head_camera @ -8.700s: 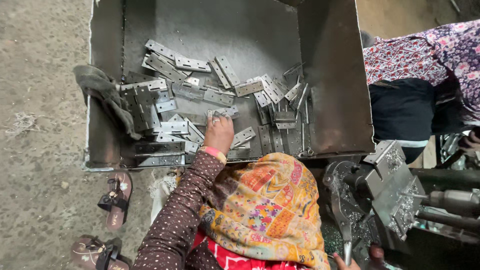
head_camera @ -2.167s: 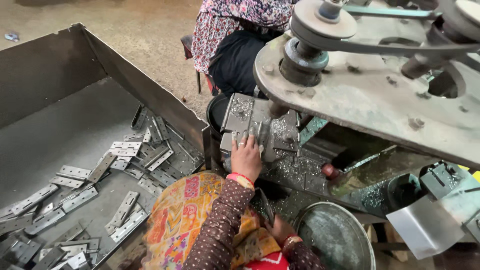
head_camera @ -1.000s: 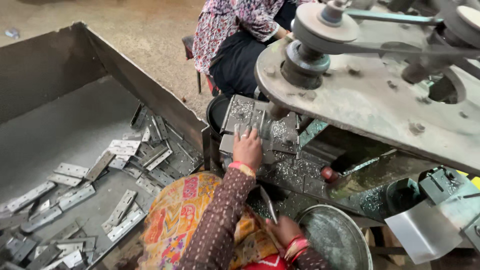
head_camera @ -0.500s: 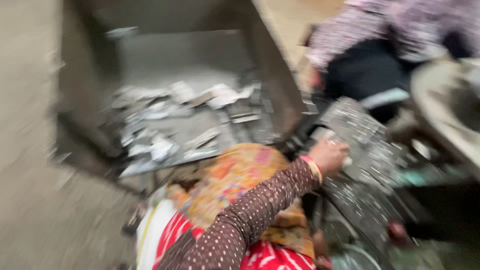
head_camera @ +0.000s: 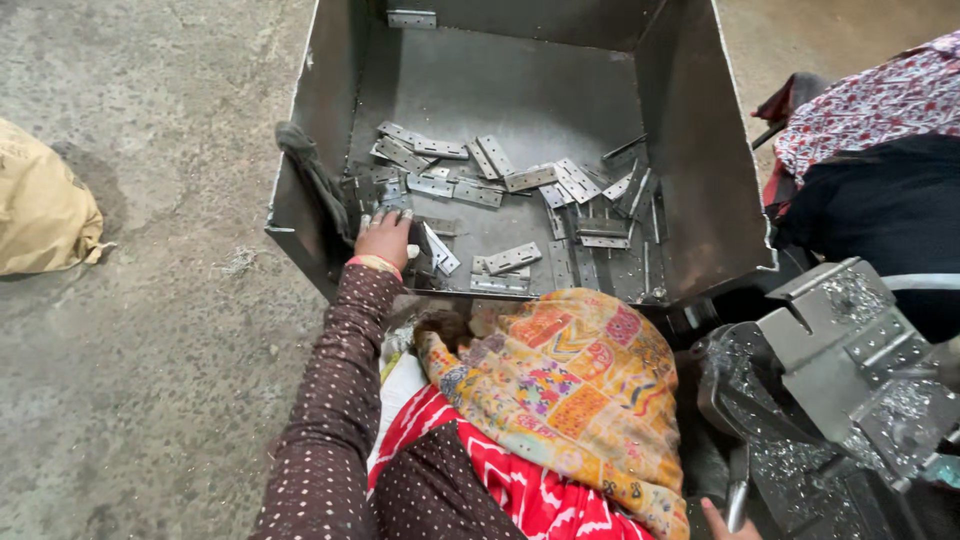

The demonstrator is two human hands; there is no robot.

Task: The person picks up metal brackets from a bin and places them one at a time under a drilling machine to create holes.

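My left hand (head_camera: 385,238) reaches into the near left corner of an open grey metal bin (head_camera: 690,190). It lies palm down with its fingertips on a dark stack of metal hinges (head_camera: 378,192). One pale hinge (head_camera: 441,251) sticks out at the thumb side; whether the hand grips it is unclear. More flat hinges (head_camera: 520,180) lie scattered over the bin floor. Only a sliver of my right hand (head_camera: 716,521) shows at the bottom edge, beside a thin metal piece (head_camera: 737,492). A patterned orange cloth (head_camera: 580,390) covers my lap.
A grey metal press block (head_camera: 850,350) dusted with filings stands at the lower right. Another person in a floral top (head_camera: 880,90) sits at the right. A dark rag (head_camera: 305,160) hangs over the bin's left wall. A tan sack (head_camera: 40,200) lies on the concrete floor at left.
My view has swung from the press back to the bin. My left hand has left the press block and moved left and down onto the hinges in the bin.
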